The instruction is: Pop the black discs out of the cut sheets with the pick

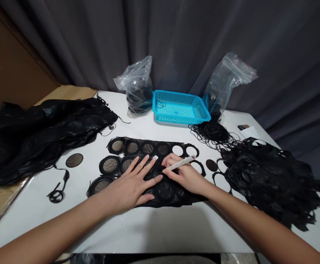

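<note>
A black sheet (pixel 146 141) with rows of round rings lies flat on the white table. Dark, wrinkled, see-through discs (pixel 110 165) fill many of the rings; a few at the upper right are open holes showing white. My left hand (pixel 138 179) rests flat across the middle of the sheet, fingers spread. My right hand (pixel 183 174) is closed around a slim white pen-like tool (pixel 180 163), its lower end hidden by the fingers close to the sheet. What kind of tool it is, I cannot tell. The fingertips of both hands are near each other.
Behind stands a blue basket (pixel 182 120), between two clear plastic bags (pixel 138 79) (pixel 223 80) with black contents. Black cord (pixel 213 132) lies tangled beside it. Black scraps (pixel 272 183) pile at right, black sheets (pixel 39 128) at left. A loose disc (pixel 74 160) and a black strip (pixel 57 194) lie left.
</note>
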